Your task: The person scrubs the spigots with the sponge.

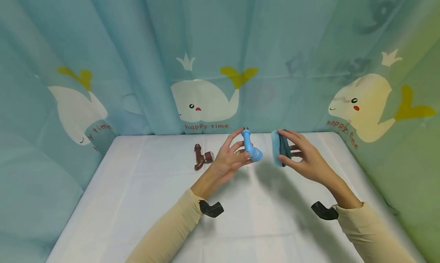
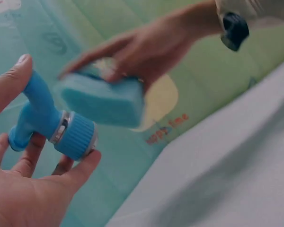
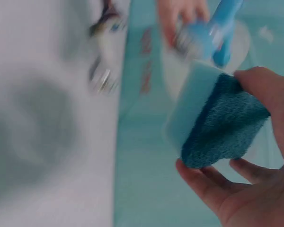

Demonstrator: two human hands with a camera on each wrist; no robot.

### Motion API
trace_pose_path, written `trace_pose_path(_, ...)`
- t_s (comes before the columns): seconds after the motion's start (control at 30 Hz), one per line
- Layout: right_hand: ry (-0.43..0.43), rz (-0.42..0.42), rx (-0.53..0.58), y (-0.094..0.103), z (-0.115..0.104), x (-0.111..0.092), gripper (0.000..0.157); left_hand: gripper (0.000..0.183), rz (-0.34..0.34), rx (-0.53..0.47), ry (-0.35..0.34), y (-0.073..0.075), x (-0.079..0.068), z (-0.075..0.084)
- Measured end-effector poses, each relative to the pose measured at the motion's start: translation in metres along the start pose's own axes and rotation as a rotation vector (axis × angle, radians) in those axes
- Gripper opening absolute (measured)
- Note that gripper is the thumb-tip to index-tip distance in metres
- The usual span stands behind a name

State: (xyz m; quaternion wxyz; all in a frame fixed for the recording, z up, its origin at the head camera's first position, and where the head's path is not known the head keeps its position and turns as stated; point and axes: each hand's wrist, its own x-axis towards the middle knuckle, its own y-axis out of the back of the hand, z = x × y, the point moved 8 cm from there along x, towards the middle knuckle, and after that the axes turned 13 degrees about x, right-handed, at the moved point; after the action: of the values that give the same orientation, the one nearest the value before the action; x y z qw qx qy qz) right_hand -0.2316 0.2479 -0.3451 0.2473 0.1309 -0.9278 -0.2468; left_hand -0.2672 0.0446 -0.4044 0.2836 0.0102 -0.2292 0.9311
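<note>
My left hand holds a blue faucet above the table, pinching it between thumb and fingers. In the left wrist view the faucet's ribbed knob points toward the lower right, with a fingertip against its end. To the right, my right hand grips a sponge by its edges. The sponge has a light blue soft side and a dark teal scouring side. Its soft side faces the blue faucet, and a gap separates the two.
A brown faucet lies on the white-covered table, left of my left hand. Behind the table hangs a blue-green curtain printed with whales. Dark curved pieces are worn at both wrists.
</note>
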Motion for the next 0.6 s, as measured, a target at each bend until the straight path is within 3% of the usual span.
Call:
trace_pose_path(0.13, 0.090, 0.009, 0.067, -0.022, -0.036, 0.016, 0.076, 0.107, -0.024, 0.096, -0.044, 0.000, -0.003, 0.011)
trace_pose_path(0.2, 0.122, -0.004, 0.041, -0.033, -0.047, 0.017, 0.076, 0.108, -0.038, 0.135, -0.056, -0.001, -0.004, 0.014)
trace_pose_path(0.37, 0.108, -0.017, -0.060, -0.046, -0.046, 0.012, 0.076, 0.108, -0.039, 0.223, -0.080, -0.001, -0.010, 0.021)
trace_pose_path(0.6, 0.147, 0.008, -0.028, -0.053, -0.060, 0.011, 0.076, 0.108, -0.013, 0.244, -0.083, 0.001, -0.015, 0.028)
